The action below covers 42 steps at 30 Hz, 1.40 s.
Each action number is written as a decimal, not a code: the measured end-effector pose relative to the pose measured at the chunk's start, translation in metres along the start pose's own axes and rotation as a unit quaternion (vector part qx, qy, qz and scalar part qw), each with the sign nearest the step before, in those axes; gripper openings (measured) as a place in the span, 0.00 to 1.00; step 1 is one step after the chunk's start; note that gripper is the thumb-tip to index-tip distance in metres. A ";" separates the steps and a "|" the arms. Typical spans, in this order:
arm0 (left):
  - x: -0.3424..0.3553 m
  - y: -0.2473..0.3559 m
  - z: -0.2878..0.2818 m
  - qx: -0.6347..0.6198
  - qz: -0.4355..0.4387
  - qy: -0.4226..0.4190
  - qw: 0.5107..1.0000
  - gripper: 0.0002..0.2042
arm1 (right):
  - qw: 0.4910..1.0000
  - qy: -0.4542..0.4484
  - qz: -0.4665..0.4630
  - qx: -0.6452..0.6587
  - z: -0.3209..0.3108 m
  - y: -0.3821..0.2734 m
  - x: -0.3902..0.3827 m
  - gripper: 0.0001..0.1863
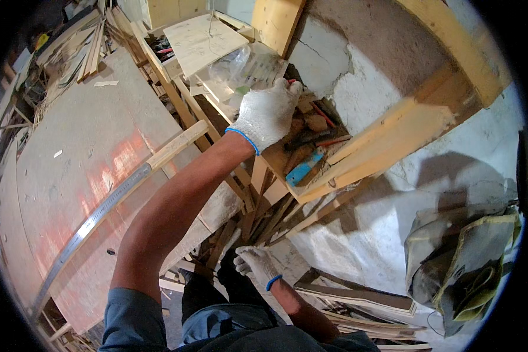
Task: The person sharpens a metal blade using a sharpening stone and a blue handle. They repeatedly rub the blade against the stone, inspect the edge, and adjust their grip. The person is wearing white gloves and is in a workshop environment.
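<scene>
My left hand [268,114], in a white knit glove with a blue cuff, reaches over the wooden tool shelf [278,170]. Its fingers are closed at the far end, where a small red bit [291,81] shows at the fingertips; the glove hides most of what they hold. Beneath and beside the hand lie a blue-handled tool [304,168], a red pencil-like stick [333,141] and several dark tools. My right hand [257,263], gloved alike, hangs low in front of my legs, its fingers loosely bent and apart, with nothing seen in them.
A large board [94,135] with reddish smears stands at left, and a metal ruler [100,214] lies along it beside a wooden strip [179,144]. Clear plastic bags [234,67] lie on the shelf. Grey-green cloth bags [460,258] hang at right. Scrap wood [270,220] is piled below.
</scene>
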State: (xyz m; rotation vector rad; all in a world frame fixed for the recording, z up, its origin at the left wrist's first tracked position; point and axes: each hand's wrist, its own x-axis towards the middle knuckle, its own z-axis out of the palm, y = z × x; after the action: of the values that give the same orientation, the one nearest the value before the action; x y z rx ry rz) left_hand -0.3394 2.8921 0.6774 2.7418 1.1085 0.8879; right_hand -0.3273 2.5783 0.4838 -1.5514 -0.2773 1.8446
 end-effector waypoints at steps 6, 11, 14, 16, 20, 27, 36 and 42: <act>0.000 -0.011 -0.013 -0.314 -0.013 0.113 0.943 0.17 | 1.000 -0.002 0.011 -0.010 0.006 -0.003 0.004 0.14; 0.000 -0.024 -0.027 -0.557 -0.145 -0.005 0.818 0.18 | 1.000 -0.007 0.011 -0.005 0.019 -0.001 0.011 0.13; -0.009 -0.024 -0.037 -0.632 -0.204 0.010 0.748 0.14 | 1.000 -0.014 0.008 -0.011 0.027 -0.004 0.013 0.13; -0.023 -0.027 -0.040 -0.583 -0.132 0.064 0.799 0.12 | 1.000 -0.021 -0.004 -0.009 0.027 -0.008 0.012 0.13; -0.084 -0.041 -0.051 -0.595 -0.131 0.039 0.792 0.18 | 0.998 -0.030 -0.041 0.027 0.032 -0.026 0.005 0.16; -0.221 -0.008 -0.057 -0.749 -0.386 0.034 0.537 0.30 | 0.965 -0.120 -0.154 0.174 0.056 -0.058 -0.019 0.22; -0.318 -0.008 -0.093 -0.646 -0.436 0.030 0.626 0.29 | 0.985 -0.045 -0.164 0.013 0.134 -0.084 -0.037 0.15; -0.363 -0.031 -0.121 -0.622 -0.491 0.124 0.597 0.27 | 0.983 -0.081 -0.162 -0.040 0.163 -0.070 -0.046 0.13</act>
State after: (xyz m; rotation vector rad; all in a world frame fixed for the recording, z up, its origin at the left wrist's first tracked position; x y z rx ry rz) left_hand -0.6323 2.6591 0.5920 0.6804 1.0712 1.1109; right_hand -0.4510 2.6442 0.6019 -1.3200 -0.6473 1.7175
